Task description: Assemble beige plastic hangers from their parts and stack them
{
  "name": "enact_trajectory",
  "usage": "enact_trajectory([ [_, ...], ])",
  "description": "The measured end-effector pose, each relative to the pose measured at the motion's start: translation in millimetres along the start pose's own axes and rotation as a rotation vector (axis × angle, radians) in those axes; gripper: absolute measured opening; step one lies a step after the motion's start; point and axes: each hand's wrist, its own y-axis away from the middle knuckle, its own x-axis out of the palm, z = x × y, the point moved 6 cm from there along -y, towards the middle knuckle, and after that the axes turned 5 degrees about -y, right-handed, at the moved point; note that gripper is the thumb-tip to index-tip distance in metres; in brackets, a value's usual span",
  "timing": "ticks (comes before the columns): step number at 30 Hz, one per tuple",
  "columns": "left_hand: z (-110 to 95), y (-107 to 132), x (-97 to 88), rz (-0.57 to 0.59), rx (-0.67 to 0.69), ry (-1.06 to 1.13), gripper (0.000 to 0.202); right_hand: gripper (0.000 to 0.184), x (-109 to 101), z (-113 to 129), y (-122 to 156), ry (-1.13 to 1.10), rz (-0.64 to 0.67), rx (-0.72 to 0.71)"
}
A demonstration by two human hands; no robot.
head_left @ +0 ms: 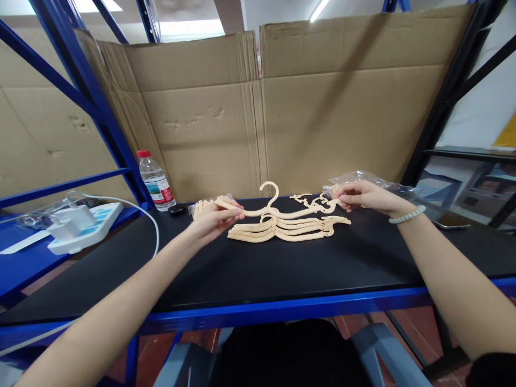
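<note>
A cream clothes hanger [269, 211] is held up between my two hands, its hook pointing upward. My left hand [213, 219] pinches the hanger's left arm. At the other end, the fingers of my right hand [358, 196] are closed on its right tip. Just below and in front, several more cream hangers [278, 232] lie stacked on the black table top. Beyond my left hand sits a bunch of cream hanger pieces [203, 207], partly in clear plastic. Near my right hand lie small cream pieces [302, 199], partly overlapped by the hanger.
A water bottle [156, 181] with a red cap stands at the back left, with a small black object [177, 209] beside it. Clear plastic wrap [363, 176] lies behind my right hand. A white power strip [86, 226] trails a cable at left. Cardboard [201, 118] walls the back.
</note>
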Motion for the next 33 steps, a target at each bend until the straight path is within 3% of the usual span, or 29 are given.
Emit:
enact_trajectory([
  [5,-11.3,1.0,-17.9,0.135,0.168,-0.648,0.019,0.028,16.1,-1.7,1.6,0.214,0.274,0.025],
  [10,-11.0,10.7,0.6,0.336,0.397,-1.159,0.023,0.022,22.0,-14.5,2.9,0.330,0.371,0.134],
  [14,-4.1,15.2,8.5,0.372,0.501,-1.412,0.027,0.023,22.5,-21.5,1.2,0.396,0.387,0.150],
  [21,0.4,21.5,17.9,0.435,0.622,-1.533,0.025,0.029,21.8,-25.2,-1.3,0.563,0.336,0.143],
  [27,-0.4,29.7,24.6,0.337,0.615,-1.641,0.021,0.032,23.9,-22.3,-3.1,0.513,0.242,0.121],
  [33,-2.4,38.3,35.2,0.246,0.657,-1.629,0.024,0.045,27.1,1.3,-1.8,0.537,0.115,-0.042],
])
